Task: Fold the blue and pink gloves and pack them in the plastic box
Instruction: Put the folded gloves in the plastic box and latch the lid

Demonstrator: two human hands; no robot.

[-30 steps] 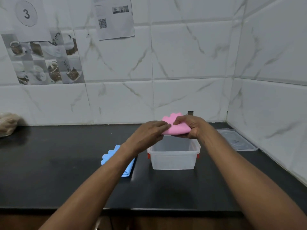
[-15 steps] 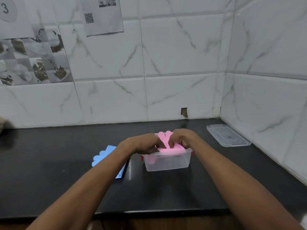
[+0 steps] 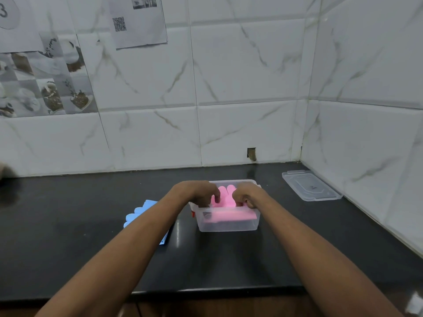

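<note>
Pink folded rubber glove [image 3: 225, 200] sits inside the clear rectangular plastic box [image 3: 229, 225], the landmark on the black countertop [image 3: 68, 225]. Left of the box, a flat blue rubber glove [image 3: 137, 213] waits, probably next to be packed. Over the box, the left hand [image 3: 196, 193] and right hand [image 3: 247, 195] curl their fingers down onto the pink glove, seemingly pressing it flat so it fits. Right of the box, near the wall, lies its clear plastic lid [image 3: 311, 186], set aside for closing.
</note>
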